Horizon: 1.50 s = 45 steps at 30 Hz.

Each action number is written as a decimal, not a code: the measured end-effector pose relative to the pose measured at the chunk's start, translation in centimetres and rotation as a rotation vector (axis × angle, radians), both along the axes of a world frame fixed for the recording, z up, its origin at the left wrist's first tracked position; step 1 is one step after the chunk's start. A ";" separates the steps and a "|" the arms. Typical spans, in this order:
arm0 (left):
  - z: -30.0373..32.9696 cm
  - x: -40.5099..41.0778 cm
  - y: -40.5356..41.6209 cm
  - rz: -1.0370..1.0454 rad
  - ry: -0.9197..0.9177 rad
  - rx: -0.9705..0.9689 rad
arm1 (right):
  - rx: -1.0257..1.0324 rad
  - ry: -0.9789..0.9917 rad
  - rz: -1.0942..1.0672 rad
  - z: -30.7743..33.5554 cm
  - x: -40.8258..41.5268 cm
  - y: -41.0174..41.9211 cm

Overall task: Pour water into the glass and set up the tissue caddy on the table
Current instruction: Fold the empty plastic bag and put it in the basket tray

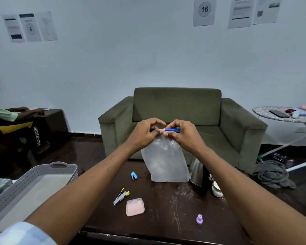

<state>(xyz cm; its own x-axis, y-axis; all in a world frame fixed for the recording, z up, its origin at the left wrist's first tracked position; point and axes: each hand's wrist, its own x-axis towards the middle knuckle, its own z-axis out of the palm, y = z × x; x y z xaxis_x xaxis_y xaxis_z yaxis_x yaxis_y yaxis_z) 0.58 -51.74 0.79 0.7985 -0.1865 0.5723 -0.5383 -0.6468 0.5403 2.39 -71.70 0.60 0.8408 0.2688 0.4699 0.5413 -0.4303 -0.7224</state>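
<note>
Above the table (166,206), out in front of me, both hands meet at the top of a clear plastic bag (164,161). My left hand (145,133) pinches the bag's top edge with thumb and fingertips curled in. My right hand (180,133) is closed on a blue clip (173,130) that sits along that same top edge, thumb below and fingers over it. The bag hangs down from the two grips, its bottom edge at or just above the tabletop; I cannot tell whether it touches.

Just right of the bag, partly behind my right forearm, I see a steel kettle (197,172) standing on the table, and beside it a small white cup (216,189). I cannot make out a glass or a tissue caddy for certain.

On the tabletop nearer to me lie a small blue stapler (134,175), a grey and yellow stapler (120,196), a pink box (135,207) and a little purple piece (199,219), all well apart from each other. A grey perforated basket (34,175) sits at the left, off the table's edge.

Behind the table stands an olive armchair (177,106). A person (11,117) sits at far left, and an ironing board (286,115) with a phone (279,114) on it stands at far right
</note>
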 end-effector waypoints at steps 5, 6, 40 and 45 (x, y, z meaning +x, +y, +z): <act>0.8 0.2 -0.6 0.024 -0.006 0.078 | 0.062 0.003 0.002 -0.2 0.5 -0.8; 1.0 0.3 -0.6 0.041 0.006 0.113 | 0.099 0.017 -0.009 -0.2 0.6 -1.1; -3.2 0.2 0.2 -0.139 0.351 -0.598 | 0.600 0.163 -0.136 -5.0 0.3 -5.2; -2.5 0.4 1.1 -0.061 0.142 -0.589 | 0.534 0.000 -0.100 -4.6 0.6 -5.9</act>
